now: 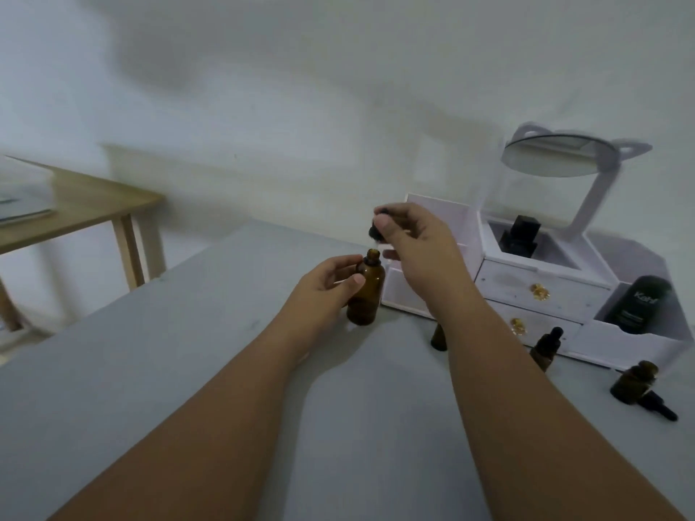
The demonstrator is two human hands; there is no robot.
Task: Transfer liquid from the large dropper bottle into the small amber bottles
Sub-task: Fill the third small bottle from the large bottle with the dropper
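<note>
I am gripping the large dropper bottle (366, 295), standing uncapped on the tabletop (188, 370), round its shoulder with my left hand (327, 285) while my right hand (413, 242) is pinching the dropper (375, 231) just above its neck; I am judging the glass light, slippery, breakable, best held mid-body.

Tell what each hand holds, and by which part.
The left hand grips the large amber glass bottle by its upper body; the right hand pinches the black dropper by its cap.
</note>
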